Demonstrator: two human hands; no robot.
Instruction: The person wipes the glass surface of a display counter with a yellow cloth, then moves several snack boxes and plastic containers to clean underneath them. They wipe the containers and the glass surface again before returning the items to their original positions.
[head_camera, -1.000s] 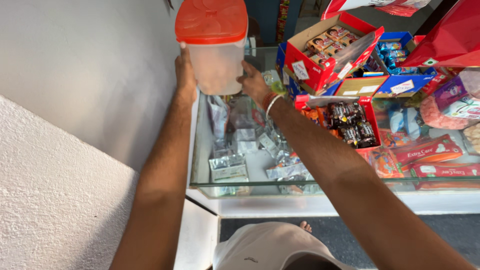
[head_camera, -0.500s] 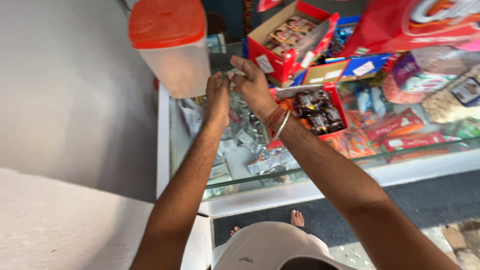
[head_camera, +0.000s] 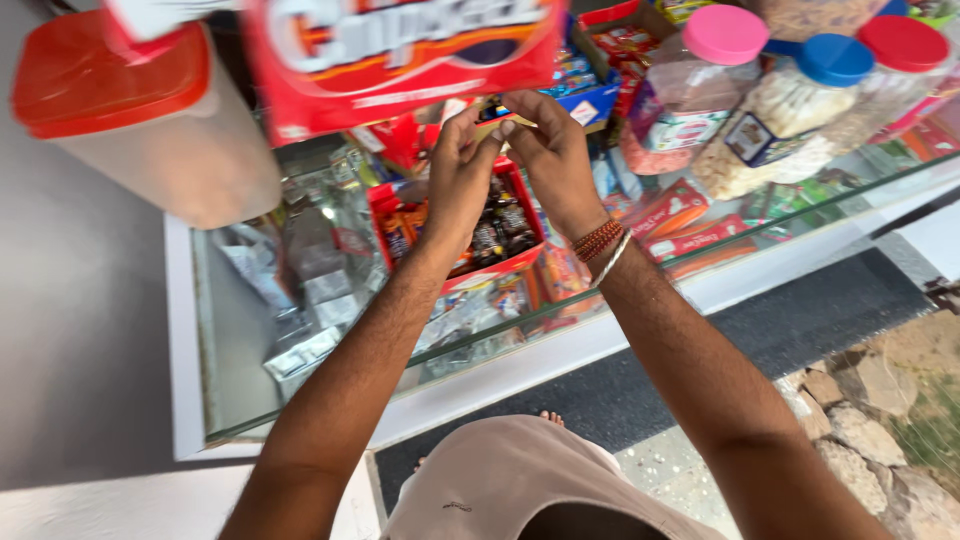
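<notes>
While both arms reach up from the bottom of the frame toward its upper middle, the scene runs as follows from the left edge. At the upper left stands a translucent tub with an orange lid (head_camera: 110, 72), on the glass counter top (head_camera: 300, 330). Through the glass, in the left middle, lie silvery sachets (head_camera: 300, 345). Right of the tub, across the top centre, a large red box (head_camera: 400, 50) hangs blurred and close to the camera.

Below that box the left hand (head_camera: 458, 170) and the right hand (head_camera: 548, 155) meet, fingertips drawn together and touching. Between them they seem to pinch a small item (head_camera: 490, 125), mostly hidden by the fingers; what it is cannot be told. Directly beneath the hands sits an open red carton of dark wrapped sweets (head_camera: 500, 230). The right wrist wears red thread bands and a metal bangle (head_camera: 605, 248).

Further right, behind the hands, stand three clear jars: one with a pink lid (head_camera: 724, 34), one with a blue lid (head_camera: 835, 58), one with a red lid (head_camera: 903, 42). At the lower right lie a dark mat (head_camera: 780, 340) and rough stones (head_camera: 880, 400).
</notes>
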